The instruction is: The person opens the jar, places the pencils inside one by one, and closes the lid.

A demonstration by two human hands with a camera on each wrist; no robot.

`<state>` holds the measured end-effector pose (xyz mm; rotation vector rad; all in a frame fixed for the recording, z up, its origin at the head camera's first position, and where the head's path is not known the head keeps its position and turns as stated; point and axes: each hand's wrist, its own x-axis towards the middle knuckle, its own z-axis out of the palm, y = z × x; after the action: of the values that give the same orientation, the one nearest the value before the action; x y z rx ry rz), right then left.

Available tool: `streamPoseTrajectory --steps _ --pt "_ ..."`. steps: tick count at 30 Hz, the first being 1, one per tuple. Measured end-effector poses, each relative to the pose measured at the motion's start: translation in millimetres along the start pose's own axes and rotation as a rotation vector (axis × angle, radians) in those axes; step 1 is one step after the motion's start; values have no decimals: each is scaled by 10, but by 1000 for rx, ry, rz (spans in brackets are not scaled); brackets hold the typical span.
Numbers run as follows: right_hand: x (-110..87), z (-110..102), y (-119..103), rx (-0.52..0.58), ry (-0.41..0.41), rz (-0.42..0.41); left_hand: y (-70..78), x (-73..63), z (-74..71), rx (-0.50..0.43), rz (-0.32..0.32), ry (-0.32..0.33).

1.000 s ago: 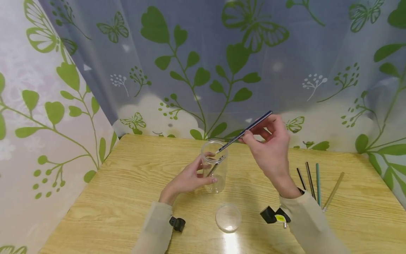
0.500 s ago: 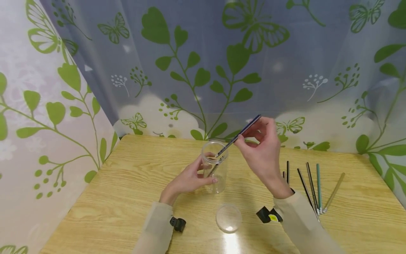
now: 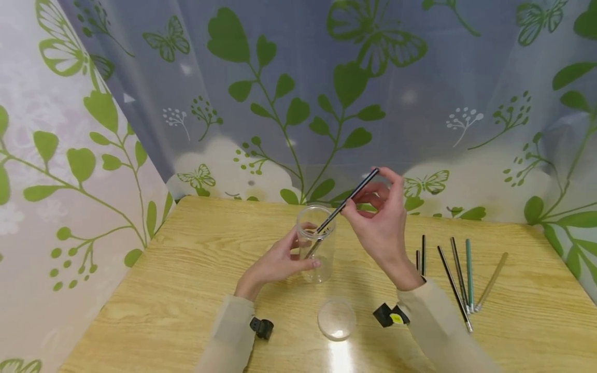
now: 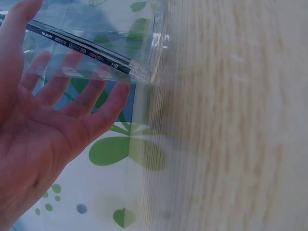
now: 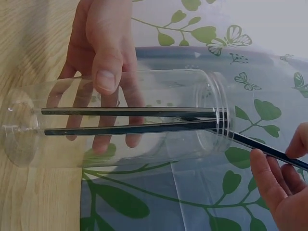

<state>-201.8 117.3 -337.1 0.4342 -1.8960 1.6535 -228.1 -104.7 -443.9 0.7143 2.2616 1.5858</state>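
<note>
My left hand (image 3: 275, 263) holds a clear plastic jar (image 3: 321, 273) upright over the wooden table, thumb on the near side and fingers behind it. Two dark pencils (image 5: 130, 128) lean inside the jar, as the right wrist view shows. Printed lettering and "HB" mark a pencil (image 4: 82, 48) seen through the wall in the left wrist view. My right hand (image 3: 380, 220) pinches another dark pencil (image 3: 351, 199) between thumb and fingers. This one slants down to the left, its lower end inside the jar's open mouth.
A round clear lid (image 3: 337, 320) lies in front of the jar. To the right are several loose pencils: black ones (image 3: 451, 280), a green one (image 3: 469, 274) and a tan one (image 3: 492, 281). Two dark pencils (image 3: 423, 254) are partly hidden behind my right wrist. A patterned curtain (image 3: 280, 103) hangs behind the table.
My right hand has moved left toward the jar, and the pencil's lower end has dipped further into the mouth while the pencil has steepened. My left hand and the jar have stayed in place.
</note>
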Motion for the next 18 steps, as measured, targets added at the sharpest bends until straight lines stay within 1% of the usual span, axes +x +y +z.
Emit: streamPoseTrajectory --steps 4,8,13,18 --pt "1 21 25 65 19 13 6 -4 0 -14 -3 -1" --pt "10 33 38 122 37 -2 14 -9 -1 -17 -7 0" --pt "5 31 53 110 50 -24 15 -7 -4 -8 -8 -2" --pt "-15 28 88 98 27 -55 18 -11 -6 -8 -14 -3"
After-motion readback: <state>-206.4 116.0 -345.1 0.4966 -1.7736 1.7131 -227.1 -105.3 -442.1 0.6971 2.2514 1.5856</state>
